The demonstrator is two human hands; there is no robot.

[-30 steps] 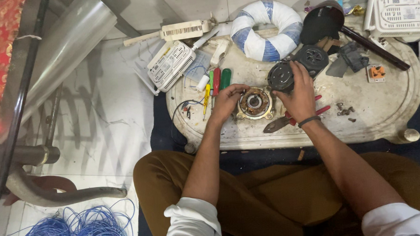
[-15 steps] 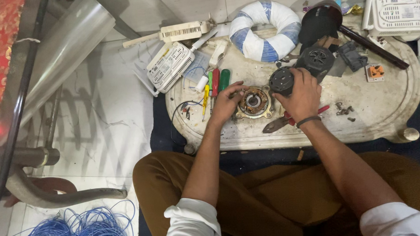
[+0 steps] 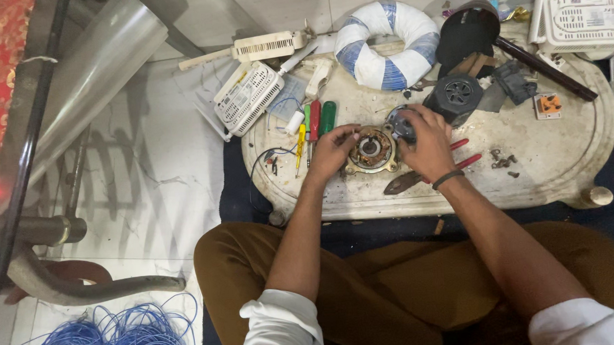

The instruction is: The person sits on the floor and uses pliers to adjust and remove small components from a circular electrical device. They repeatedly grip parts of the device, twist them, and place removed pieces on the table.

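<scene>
A round motor stator with copper windings [image 3: 370,150] lies on the low white table [image 3: 555,165] in front of me. My left hand [image 3: 333,149] rests on its left rim, fingers curled against it. My right hand [image 3: 426,141] grips a dark round motor cover [image 3: 399,124] just to the right of the stator and touching its upper right edge. Pliers with red handles [image 3: 458,163] lie under my right wrist.
Green, red and yellow screwdrivers [image 3: 314,124] lie left of the stator. A white and blue ring [image 3: 386,43], black motor parts [image 3: 454,96], a black cap and a dark rod sit farther back. White plastic housings [image 3: 246,96] lie at the table's left. Blue wire [image 3: 107,336] is coiled on the floor.
My right hand has brought the dark round cover down and left, from above the stator's right side to its edge. My left hand stays on the stator.
</scene>
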